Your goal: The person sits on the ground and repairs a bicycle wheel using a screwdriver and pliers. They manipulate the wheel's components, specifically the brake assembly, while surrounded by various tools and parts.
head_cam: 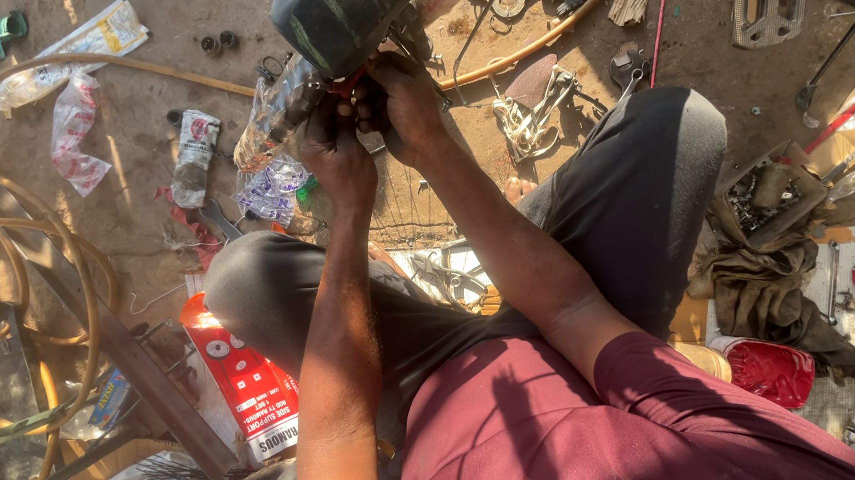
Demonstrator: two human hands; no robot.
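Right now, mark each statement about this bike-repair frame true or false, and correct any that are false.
1. Both hands are raised together at a dark bicycle saddle. True: the left hand and right hand meet just beneath it.
2. A metal pedal lies on the ground at upper right. True.
3. The person wears a blue top. False: the top is maroon.
4. The red and white carton lies by the person's right knee. False: it lies under the left knee.
5. The right hand rests on the ground. False: it is up at the saddle.
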